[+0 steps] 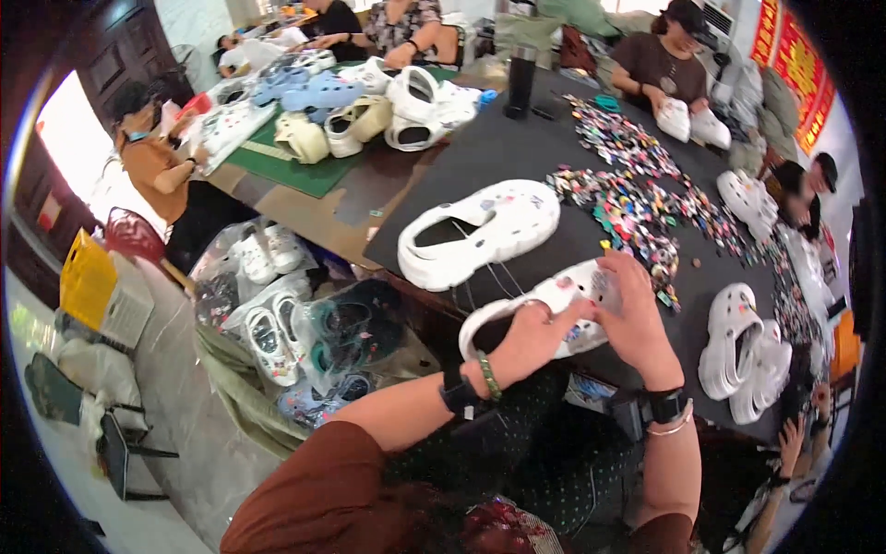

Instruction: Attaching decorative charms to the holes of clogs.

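Observation:
Both my hands hold a white foam clog (565,288) at the near edge of the dark table. My left hand (528,340) grips its near side by the heel opening, thumb toward the upper. Over the toe end curves my right hand (639,319), with its thumb and fingers against the clog; the fingertips are partly hidden. Small colourful charms show on the clog's top. Just beyond lies a second white clog (521,217) with several charms on it. A thin cord loops between the two clogs.
Loose colourful charms (637,217) spread across the dark table (461,157). White clogs (732,342) lie at right; a dark tumbler (520,83) stands at the back. More clogs (323,97) crowd a green mat. Bagged clogs (272,342) sit at lower left. Several co-workers surround the tables.

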Demonstrator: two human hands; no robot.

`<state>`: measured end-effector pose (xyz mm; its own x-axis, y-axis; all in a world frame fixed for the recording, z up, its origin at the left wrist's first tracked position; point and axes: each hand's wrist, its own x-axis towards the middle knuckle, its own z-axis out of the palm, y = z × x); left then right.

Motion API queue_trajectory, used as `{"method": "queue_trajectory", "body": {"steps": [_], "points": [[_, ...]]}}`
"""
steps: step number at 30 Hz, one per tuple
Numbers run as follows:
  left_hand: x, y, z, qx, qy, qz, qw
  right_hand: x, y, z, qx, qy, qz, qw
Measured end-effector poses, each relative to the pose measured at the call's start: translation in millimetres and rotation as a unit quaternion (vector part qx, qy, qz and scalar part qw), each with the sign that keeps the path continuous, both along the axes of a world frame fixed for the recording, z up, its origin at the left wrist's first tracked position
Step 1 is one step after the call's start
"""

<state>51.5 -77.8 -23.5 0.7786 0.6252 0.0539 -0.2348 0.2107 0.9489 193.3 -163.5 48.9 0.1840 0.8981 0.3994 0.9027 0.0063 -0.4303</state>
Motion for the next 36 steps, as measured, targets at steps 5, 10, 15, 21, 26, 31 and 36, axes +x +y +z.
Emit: {"method": "queue_trajectory", "body": {"steps": [5,10,15,21,26,31,36], "points": [[-3.2,2.1,20.6,-0.055,0.021,-0.006,0.998,-32.6,-36.9,8.2,-0.112,-0.048,-0.004,0.993],[-0.3,9.9,31.1,-0.101,0.024,-0.064,0.992,-33.5,-35.6,-17.8,-0.096,-0.098,-0.058,0.989],[-30.2,28.9,45.9,0.178,0.173,-0.054,0.967,-27.2,-29.7,-29.3,-0.076,-0.065,-0.091,0.991],[-71.5,79.9,87.2,0.504,0.14,0.31,0.794,-24.1,-22.0,-39.4,-0.044,0.005,-0.113,0.993],[-71.9,152.7,64.8,0.278,0.373,0.108,0.878,-26.4,-11.1,-58.7,0.061,0.01,-0.114,0.992],[-46.9,155.4,71.9,0.085,0.305,0.08,0.945,-29.1,-5.1,-75.7,0.131,0.064,-0.141,0.979],[-30.9,160.8,90.6,-0.169,0.258,0.04,0.95,-27.4,-9.5,-82.0,0.146,0.068,-0.148,0.976]]}}
